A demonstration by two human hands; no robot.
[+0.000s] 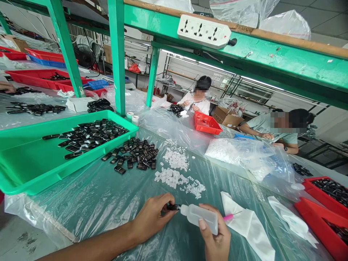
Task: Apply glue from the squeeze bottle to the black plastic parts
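While the head view looks down over a plastic-covered green table (103, 214), both hands are occupied; clock bearings from the bottle tip. Left hand (154, 217), at 9: thumb and fingers pinched on a small black part (173, 207), mostly hidden by the grip. Right hand (217, 232), at 4: thumb and fingers wrapped round a translucent squeeze bottle (199, 216), tilted, its nozzle at the black part's end. Contact between the two: cannot tell.

At 10, a green plastic tray (16, 188) with black oblong casings (92, 134) heaped toward its far right end. Between 10 and 11, just beside the tray, a loose pile of black casings (140, 154). Around 12, two heaps of flat white pieces (175, 159); at 1, a patch of smaller white bits (195, 187). Between 3 and 4, a white cloth (252, 228), a pink-ended needle (228, 217) over it. Toward 1 to 2, a clear bag of white pieces (224, 150). At 12 to 1, farther off, a red tray (207, 128). Co-workers seated: one at 12 (201, 99), one at 2 (285, 127).
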